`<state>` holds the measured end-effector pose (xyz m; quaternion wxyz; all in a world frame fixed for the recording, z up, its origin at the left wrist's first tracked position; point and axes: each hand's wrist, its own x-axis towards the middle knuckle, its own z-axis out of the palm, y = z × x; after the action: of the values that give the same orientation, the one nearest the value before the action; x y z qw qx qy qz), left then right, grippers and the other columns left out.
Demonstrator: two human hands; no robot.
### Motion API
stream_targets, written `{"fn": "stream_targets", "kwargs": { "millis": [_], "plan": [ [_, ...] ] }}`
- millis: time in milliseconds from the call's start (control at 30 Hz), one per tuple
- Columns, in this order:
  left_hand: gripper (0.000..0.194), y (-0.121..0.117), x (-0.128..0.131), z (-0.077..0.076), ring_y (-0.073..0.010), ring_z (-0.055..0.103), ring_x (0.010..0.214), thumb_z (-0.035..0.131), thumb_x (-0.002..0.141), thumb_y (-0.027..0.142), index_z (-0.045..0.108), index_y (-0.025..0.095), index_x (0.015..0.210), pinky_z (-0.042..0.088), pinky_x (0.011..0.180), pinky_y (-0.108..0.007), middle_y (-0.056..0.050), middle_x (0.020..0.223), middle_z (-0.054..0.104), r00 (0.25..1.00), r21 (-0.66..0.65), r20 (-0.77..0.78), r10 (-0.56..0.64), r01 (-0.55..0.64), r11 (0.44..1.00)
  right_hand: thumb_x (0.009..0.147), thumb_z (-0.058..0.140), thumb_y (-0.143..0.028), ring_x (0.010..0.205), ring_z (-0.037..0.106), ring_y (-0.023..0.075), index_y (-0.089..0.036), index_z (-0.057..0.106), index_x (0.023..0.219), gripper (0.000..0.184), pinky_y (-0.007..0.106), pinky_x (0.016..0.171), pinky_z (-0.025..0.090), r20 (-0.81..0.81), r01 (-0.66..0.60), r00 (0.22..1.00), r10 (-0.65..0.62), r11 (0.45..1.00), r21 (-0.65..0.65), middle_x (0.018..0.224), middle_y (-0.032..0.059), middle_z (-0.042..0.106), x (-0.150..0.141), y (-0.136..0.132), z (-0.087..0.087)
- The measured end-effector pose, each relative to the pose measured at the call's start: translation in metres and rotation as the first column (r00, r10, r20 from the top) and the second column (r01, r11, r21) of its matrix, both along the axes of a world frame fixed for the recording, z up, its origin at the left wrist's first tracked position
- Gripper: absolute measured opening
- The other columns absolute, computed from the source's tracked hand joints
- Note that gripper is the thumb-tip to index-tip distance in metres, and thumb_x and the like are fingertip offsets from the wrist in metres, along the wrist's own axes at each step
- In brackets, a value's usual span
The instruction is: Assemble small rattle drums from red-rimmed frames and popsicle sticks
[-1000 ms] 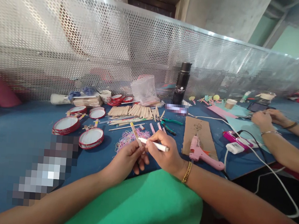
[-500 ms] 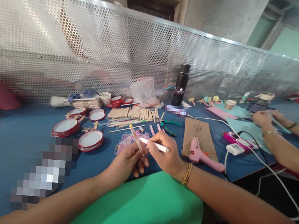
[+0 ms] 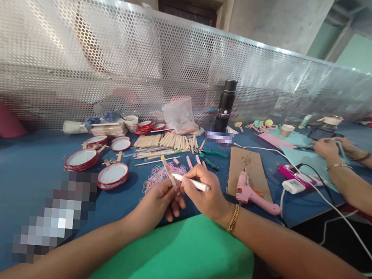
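My left hand (image 3: pixel 163 198) pinches a wooden craft stick (image 3: pixel 168 170) near its lower end; the stick's upper tip is yellow. In my right hand (image 3: pixel 206 192) is a white marker pen (image 3: pixel 193 183), gripped like a pencil, with its tip at the stick's face. Whether the tip touches the wood I cannot tell. Behind the stick lies a pile of pastel rubber bands (image 3: pixel 152 175) on the blue table. Two pink pens (image 3: pixel 189 162) and a small cap (image 3: pixel 176 161) lie just past my hands. Green paper (image 3: pixel 177 250) is below my forearms.
Red-rimmed white lids (image 3: pixel 113 174) stand stacked at left. Farther back are loose craft sticks (image 3: pixel 147 140), green-handled pliers (image 3: pixel 215 154) and a black bottle (image 3: pixel 225 106). A pink glue gun (image 3: pixel 249 192) rests on cardboard (image 3: pixel 247 161). At right, another person's hands (image 3: pixel 327 148) hold blue paper.
The marker in my right hand has shifted slightly left and down along the stick. My left hand stays nearly still. The other person's hands moved a little.
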<state>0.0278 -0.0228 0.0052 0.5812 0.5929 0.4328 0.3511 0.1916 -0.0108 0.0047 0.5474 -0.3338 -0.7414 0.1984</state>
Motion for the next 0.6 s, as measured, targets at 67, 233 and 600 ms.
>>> {"fn": "stream_targets", "kwargs": {
  "millis": [67, 233, 600],
  "plan": [
    [0.038, -0.0002, -0.0003, 0.0000, -0.0077, 0.054, 0.045, 0.058, 0.084, 0.056, 0.051, 0.019, 0.086, 0.041, 0.036, -0.015, 0.002, 0.066, 0.063, 1.000, -0.006, 0.002, 0.000, 0.000, 1.000, 0.089, 0.055, -0.024, 0.060, 0.058, 0.0122, -0.021, 0.054, 0.080, 0.010, 0.024, 0.058, 0.045, -0.017, -0.008, 1.000, 0.008, 1.000, -0.021, 0.068, -0.0017, 0.061, 0.0001, 0.0002, 0.0001],
    [0.038, -0.0010, 0.0010, 0.0019, -0.0069, 0.053, 0.043, 0.057, 0.085, 0.056, 0.053, 0.018, 0.082, 0.040, 0.035, -0.015, 0.002, 0.065, 0.063, 1.000, 0.000, -0.005, 0.010, -0.010, 1.000, 0.088, 0.057, -0.023, 0.061, 0.059, 0.0122, -0.021, 0.055, 0.081, 0.008, 0.024, 0.060, 0.046, 0.005, -0.015, 1.000, 0.015, 1.000, 0.002, 0.068, -0.0022, 0.062, -0.0004, -0.0001, -0.0003],
    [0.039, 0.0005, 0.0007, -0.0004, -0.0077, 0.054, 0.044, 0.059, 0.083, 0.058, 0.052, 0.019, 0.084, 0.040, 0.035, -0.016, 0.002, 0.065, 0.063, 1.000, -0.013, 0.002, -0.002, 0.002, 1.000, 0.089, 0.056, -0.023, 0.060, 0.058, 0.0116, -0.021, 0.054, 0.079, 0.011, 0.024, 0.058, 0.044, -0.022, -0.009, 1.000, 0.009, 1.000, -0.008, 0.067, -0.0022, 0.060, 0.0003, -0.0002, -0.0004]
  ]
}}
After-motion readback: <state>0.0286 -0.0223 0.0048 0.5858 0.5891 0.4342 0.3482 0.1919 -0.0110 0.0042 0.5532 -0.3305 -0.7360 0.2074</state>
